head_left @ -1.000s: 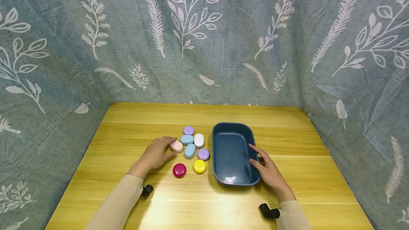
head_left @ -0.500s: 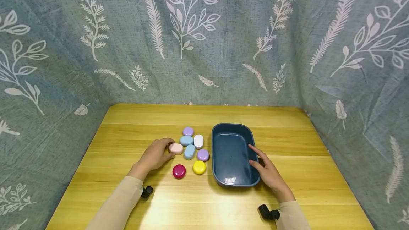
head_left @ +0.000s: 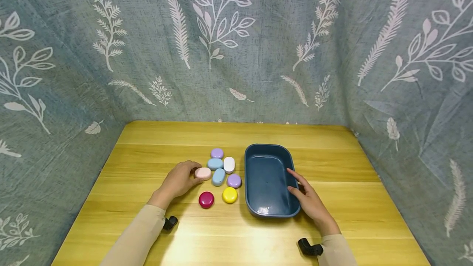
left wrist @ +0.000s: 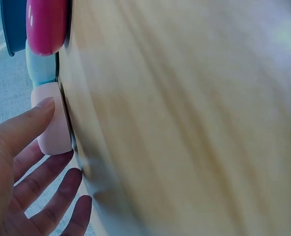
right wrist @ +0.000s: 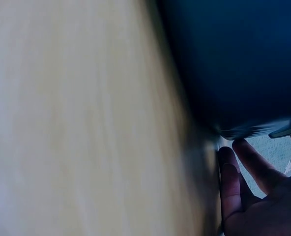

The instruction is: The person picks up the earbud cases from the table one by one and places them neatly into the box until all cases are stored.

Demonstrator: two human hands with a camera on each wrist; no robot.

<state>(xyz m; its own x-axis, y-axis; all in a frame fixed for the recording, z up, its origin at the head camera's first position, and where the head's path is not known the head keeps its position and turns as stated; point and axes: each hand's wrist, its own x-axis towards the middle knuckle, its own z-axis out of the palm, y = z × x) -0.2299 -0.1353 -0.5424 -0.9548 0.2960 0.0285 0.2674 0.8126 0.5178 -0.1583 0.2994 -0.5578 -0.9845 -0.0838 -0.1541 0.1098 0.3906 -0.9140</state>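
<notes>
My left hand (head_left: pixel 179 178) pinches a pale pink, smooth oval piece (head_left: pixel 203 173) between thumb and fingers. In the left wrist view, the thumb lies on the near side of this pink piece (left wrist: pixel 54 120), which rests on the table. Close to its right are two light blue oval pieces (head_left: pixel 219 177), a white one (head_left: pixel 229 165) and two purple round ones (head_left: pixel 234 181). A crimson round piece (head_left: pixel 206 200) and a yellow one (head_left: pixel 230 195) lie nearer. My right hand (head_left: pixel 312 200) holds the right rim of a dark blue container (head_left: pixel 248 192), thumb and one finger over the edge.
The wooden table (head_left: pixel 229 237) spreads around the pieces and the container. A grey-green curtain (head_left: pixel 236 85) with white leaf prints hangs behind the table and along both sides. Black wrist mounts (head_left: pixel 310 247) stick out near both sleeves.
The pale pink piece has turned from slanted to nearly level in my left hand's fingers. My right hand and the container keep their place; the head view has shifted slightly.
</notes>
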